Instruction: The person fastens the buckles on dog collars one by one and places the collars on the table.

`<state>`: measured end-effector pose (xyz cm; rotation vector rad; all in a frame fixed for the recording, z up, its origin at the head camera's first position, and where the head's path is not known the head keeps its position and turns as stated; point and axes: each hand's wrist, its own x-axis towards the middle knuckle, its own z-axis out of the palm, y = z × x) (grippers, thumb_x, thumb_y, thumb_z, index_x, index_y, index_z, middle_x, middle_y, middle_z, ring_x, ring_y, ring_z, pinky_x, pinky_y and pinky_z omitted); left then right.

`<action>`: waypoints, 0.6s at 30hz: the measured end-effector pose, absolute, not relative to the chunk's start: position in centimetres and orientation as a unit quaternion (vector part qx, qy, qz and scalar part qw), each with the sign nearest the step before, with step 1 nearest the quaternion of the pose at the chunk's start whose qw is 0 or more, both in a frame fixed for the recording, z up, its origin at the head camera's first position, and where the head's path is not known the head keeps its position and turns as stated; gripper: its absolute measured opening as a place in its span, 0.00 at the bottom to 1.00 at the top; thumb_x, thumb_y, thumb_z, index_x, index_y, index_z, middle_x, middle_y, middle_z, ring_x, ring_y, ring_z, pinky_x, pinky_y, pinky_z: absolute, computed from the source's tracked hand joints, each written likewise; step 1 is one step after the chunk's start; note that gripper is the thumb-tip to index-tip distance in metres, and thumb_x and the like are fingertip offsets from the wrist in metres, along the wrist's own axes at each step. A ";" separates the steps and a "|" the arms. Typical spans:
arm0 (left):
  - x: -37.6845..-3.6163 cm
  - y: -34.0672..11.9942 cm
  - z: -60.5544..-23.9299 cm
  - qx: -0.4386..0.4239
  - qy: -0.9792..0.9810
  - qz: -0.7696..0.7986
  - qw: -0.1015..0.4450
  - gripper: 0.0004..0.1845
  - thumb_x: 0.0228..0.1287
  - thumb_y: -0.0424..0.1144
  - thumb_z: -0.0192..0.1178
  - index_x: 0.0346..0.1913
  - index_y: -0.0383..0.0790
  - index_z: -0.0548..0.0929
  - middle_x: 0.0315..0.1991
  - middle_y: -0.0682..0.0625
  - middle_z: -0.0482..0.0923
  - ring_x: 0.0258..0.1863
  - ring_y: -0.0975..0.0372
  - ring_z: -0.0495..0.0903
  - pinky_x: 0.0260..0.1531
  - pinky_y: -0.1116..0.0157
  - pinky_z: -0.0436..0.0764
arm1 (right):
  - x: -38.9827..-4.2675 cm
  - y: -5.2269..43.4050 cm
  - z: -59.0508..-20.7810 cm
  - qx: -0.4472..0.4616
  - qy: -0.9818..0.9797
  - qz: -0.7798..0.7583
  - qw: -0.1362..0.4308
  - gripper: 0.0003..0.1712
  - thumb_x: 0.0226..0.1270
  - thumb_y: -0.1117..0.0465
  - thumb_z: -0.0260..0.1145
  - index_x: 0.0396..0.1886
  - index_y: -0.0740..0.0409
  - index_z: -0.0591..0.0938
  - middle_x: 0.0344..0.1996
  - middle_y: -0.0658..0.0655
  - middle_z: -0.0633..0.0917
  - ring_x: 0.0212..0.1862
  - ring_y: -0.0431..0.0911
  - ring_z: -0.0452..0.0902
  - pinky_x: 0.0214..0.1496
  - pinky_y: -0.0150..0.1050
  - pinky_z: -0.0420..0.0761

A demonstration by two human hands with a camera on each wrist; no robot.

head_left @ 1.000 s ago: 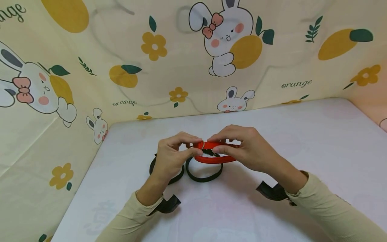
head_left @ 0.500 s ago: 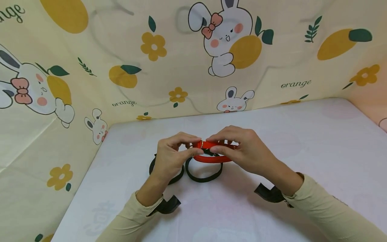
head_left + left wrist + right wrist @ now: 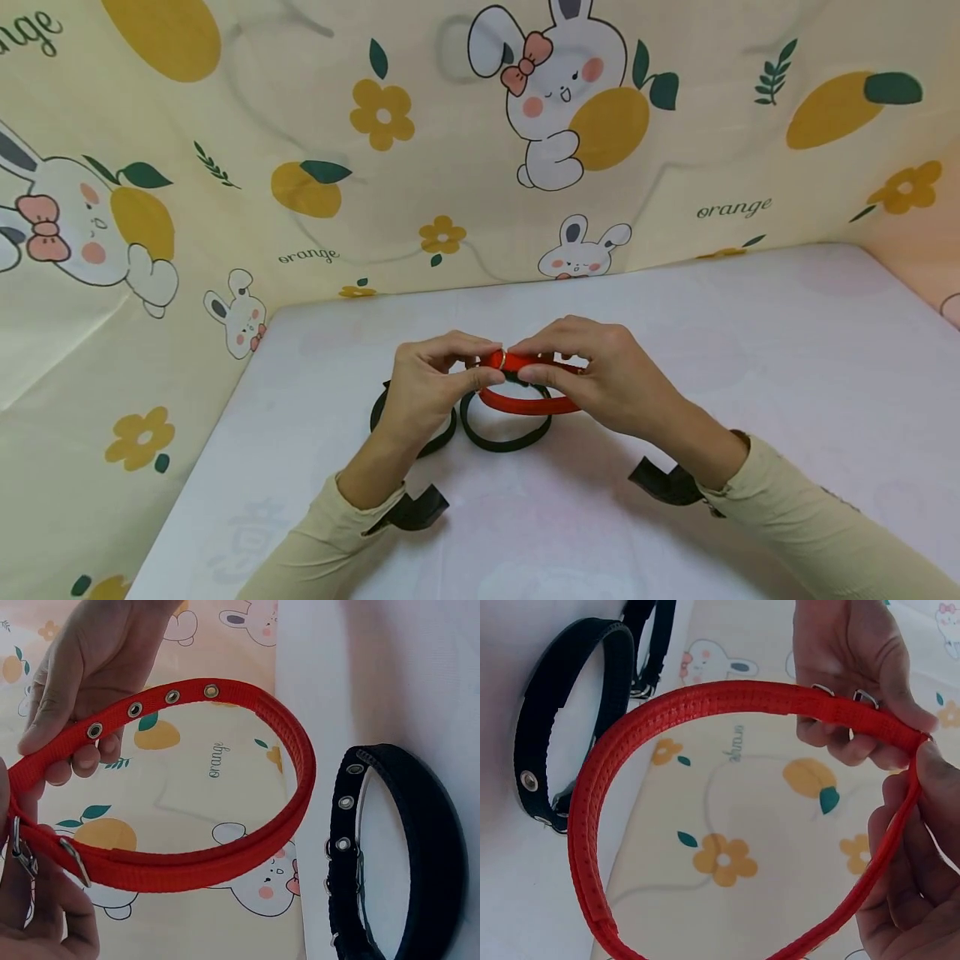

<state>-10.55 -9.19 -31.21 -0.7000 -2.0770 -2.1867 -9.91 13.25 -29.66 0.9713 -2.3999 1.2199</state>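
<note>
A red dog collar (image 3: pixel 528 406) is held up as a loop above the white table by both hands. My left hand (image 3: pixel 426 385) pinches its buckle end between thumb and fingers; the metal buckle (image 3: pixel 24 855) and a metal ring (image 3: pixel 75 862) show there in the left wrist view. My right hand (image 3: pixel 622 375) pinches the strap end, where several metal eyelets (image 3: pixel 135 709) run along the band. The fingertips of both hands nearly meet where the ends come together. Behind and below the red loop lies a black collar (image 3: pixel 504 447).
Another black collar (image 3: pixel 437 448) lies on the table (image 3: pixel 525 533), partly hidden behind the left hand. Black straps (image 3: pixel 420 508) hang from both wrists. A cream cloth (image 3: pixel 465 175) printed with rabbits and oranges rises at the back and left.
My right hand has shifted slightly left, closer to the left hand. The near side of the red collar's loop hangs a little lower. The black collars have not moved.
</note>
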 end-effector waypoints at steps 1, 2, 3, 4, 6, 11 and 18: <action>-10.6 -9.2 -31.2 -0.223 -0.672 -0.706 0.020 0.22 0.47 0.33 0.77 0.42 0.17 0.84 0.35 0.60 0.88 0.42 0.62 0.83 0.37 0.72 0.83 | -9.9 13.2 -29.7 0.335 -0.831 0.421 0.139 0.16 0.57 0.58 0.77 0.47 0.43 0.89 0.39 0.38 0.88 0.43 0.32 0.80 0.39 0.32 0.82; -10.6 -9.2 -31.2 -0.219 -0.674 -0.705 0.017 0.21 0.47 0.32 0.76 0.42 0.18 0.84 0.35 0.60 0.88 0.42 0.61 0.82 0.36 0.72 0.83 | -9.9 13.2 -29.7 0.334 -0.832 0.421 0.140 0.17 0.57 0.58 0.77 0.47 0.44 0.89 0.38 0.38 0.88 0.42 0.32 0.79 0.38 0.32 0.82; -10.6 -9.2 -31.2 -0.217 -0.676 -0.704 0.015 0.20 0.48 0.30 0.76 0.42 0.18 0.84 0.35 0.61 0.88 0.42 0.61 0.82 0.36 0.71 0.83 | -9.9 13.2 -29.7 0.332 -0.832 0.421 0.141 0.16 0.57 0.59 0.77 0.47 0.44 0.89 0.38 0.39 0.87 0.42 0.32 0.79 0.38 0.32 0.82; -10.6 -9.2 -31.2 -0.215 -0.678 -0.703 0.015 0.19 0.48 0.29 0.76 0.42 0.19 0.84 0.35 0.61 0.88 0.42 0.61 0.82 0.37 0.71 0.83 | -9.9 13.2 -29.8 0.332 -0.832 0.421 0.142 0.16 0.56 0.59 0.77 0.47 0.44 0.89 0.37 0.39 0.87 0.41 0.33 0.79 0.38 0.32 0.82; -10.6 -9.1 -31.1 -0.209 -0.683 -0.699 0.015 0.17 0.49 0.27 0.75 0.42 0.20 0.85 0.34 0.61 0.88 0.42 0.61 0.82 0.37 0.71 0.83 | -9.9 13.1 -29.8 0.329 -0.834 0.419 0.143 0.16 0.57 0.58 0.77 0.47 0.44 0.89 0.37 0.40 0.87 0.40 0.33 0.79 0.38 0.32 0.81; -10.7 -9.5 -30.8 -0.191 -0.693 -0.694 0.029 0.15 0.50 0.24 0.73 0.42 0.23 0.86 0.32 0.60 0.87 0.37 0.61 0.81 0.33 0.70 0.82 | -10.2 13.3 -29.8 0.317 -0.851 0.398 0.129 0.17 0.58 0.55 0.76 0.48 0.43 0.88 0.35 0.39 0.86 0.39 0.33 0.78 0.40 0.34 0.80; -11.2 -10.4 -30.1 -0.127 -0.693 -0.708 0.046 0.14 0.52 0.24 0.72 0.44 0.27 0.87 0.31 0.57 0.88 0.33 0.62 0.81 0.32 0.70 0.80 | -11.2 14.4 -29.6 0.302 -0.863 0.388 0.113 0.18 0.58 0.58 0.76 0.49 0.42 0.87 0.35 0.39 0.86 0.39 0.34 0.77 0.41 0.35 0.79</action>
